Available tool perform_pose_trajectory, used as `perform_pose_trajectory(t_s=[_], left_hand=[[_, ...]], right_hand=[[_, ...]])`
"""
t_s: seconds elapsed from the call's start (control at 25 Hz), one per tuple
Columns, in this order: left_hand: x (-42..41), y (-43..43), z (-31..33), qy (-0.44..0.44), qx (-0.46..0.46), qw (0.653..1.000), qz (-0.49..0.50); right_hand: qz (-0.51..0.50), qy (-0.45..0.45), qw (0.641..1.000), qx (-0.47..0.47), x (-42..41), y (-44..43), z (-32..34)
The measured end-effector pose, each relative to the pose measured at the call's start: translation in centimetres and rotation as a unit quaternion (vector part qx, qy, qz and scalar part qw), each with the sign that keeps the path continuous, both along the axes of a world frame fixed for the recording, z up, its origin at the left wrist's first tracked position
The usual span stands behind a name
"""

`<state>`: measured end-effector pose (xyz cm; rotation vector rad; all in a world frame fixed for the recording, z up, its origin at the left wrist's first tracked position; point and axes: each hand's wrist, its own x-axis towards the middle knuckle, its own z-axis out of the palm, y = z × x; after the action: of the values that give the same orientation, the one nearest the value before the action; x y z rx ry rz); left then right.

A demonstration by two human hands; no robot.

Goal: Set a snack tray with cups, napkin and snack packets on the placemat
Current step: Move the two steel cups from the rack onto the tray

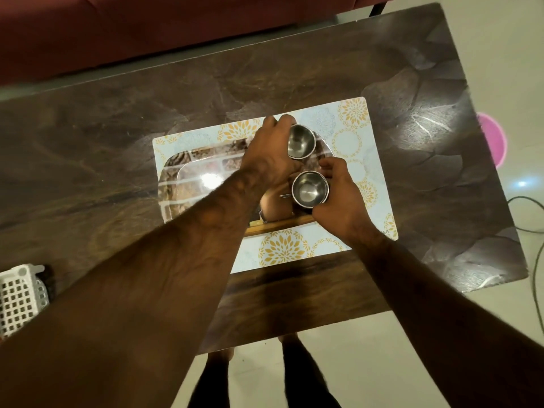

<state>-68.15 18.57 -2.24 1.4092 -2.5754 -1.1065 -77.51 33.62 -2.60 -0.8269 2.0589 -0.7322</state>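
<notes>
A pale placemat (pixel 365 160) with yellow flower prints lies on the dark table. A shiny, mirror-like steel tray (pixel 191 184) rests on it. My left hand (pixel 269 154) grips a steel cup (pixel 300 141) over the tray's far right part. My right hand (pixel 338 198) holds a second steel cup (pixel 309 189) just nearer to me, over the tray's right side. Both cups are upright and look empty. My arms hide the tray's near edge. No napkin or snack packets are in view.
The brown marbled table (pixel 117 136) stretches left and right of the placemat. A white plastic basket (pixel 20 298) sits at the table's near left edge. A maroon sofa (pixel 147 25) stands behind; a pink tub (pixel 493 139) and a cable (pixel 530 228) lie on the floor right.
</notes>
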Motion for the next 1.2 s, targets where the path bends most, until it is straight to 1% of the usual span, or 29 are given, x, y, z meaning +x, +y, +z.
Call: perform_pose_trajectory(t_s=[0.12, 0.24, 0.32, 0.44, 0.6, 0.76, 0.84, 0.92, 1.0, 1.08, 1.12, 1.2], left_hand=[[-0.3, 0.4, -0.2, 0.003, -0.002, 1.000, -0.008], [-0.3, 0.5, -0.4, -0.016, -0.009, 0.999, -0.028], [-0.1, 0.4, -0.2, -0.010, 0.012, 0.999, -0.040], [0.5, 0.3, -0.1, 0.012, 0.051, 0.998, -0.020], [1.4, -0.1, 0.1, 0.043, 0.041, 0.998, 0.009], [1.5, 0.0, 0.1, 0.053, 0.051, 0.997, 0.010], [1.9, 0.2, 0.0, 0.046, 0.055, 0.997, 0.014], [2.9, 0.6, 0.2, 0.038, 0.051, 0.998, 0.024], [4.5, 0.7, 0.7, 0.049, 0.052, 0.997, 0.032], [6.4, 0.7, 1.3, 0.055, 0.049, 0.996, 0.042], [7.5, 0.6, 1.8, 0.057, 0.041, 0.996, 0.049], [10.0, 0.5, 2.8, 0.063, 0.026, 0.995, 0.070]], right_hand=[[0.002, 0.000, 1.000, 0.006, 0.2, -0.2, 0.2], [0.017, 0.010, 1.000, 0.018, 0.3, -0.3, 0.5], [0.019, 0.008, 1.000, 0.023, 0.2, -0.5, 0.7], [0.018, 0.007, 0.999, 0.032, 0.0, -0.9, 0.9], [0.018, 0.016, 0.999, 0.046, 0.1, -1.0, 1.0], [0.018, 0.012, 0.998, 0.052, 0.1, -1.1, 1.0], [0.009, 0.016, 0.999, 0.047, 0.2, -1.1, 1.0], [-0.011, 0.060, 0.998, 0.032, 0.5, -1.0, 1.4], [-0.005, 0.140, 0.990, 0.017, 1.2, -1.1, 2.2], [0.040, 0.223, 0.974, 0.006, 2.4, -1.9, 3.1], [0.064, 0.248, 0.967, 0.000, 3.3, -2.6, 3.6], [0.096, 0.260, 0.961, -0.007, 5.7, -4.3, 4.7]])
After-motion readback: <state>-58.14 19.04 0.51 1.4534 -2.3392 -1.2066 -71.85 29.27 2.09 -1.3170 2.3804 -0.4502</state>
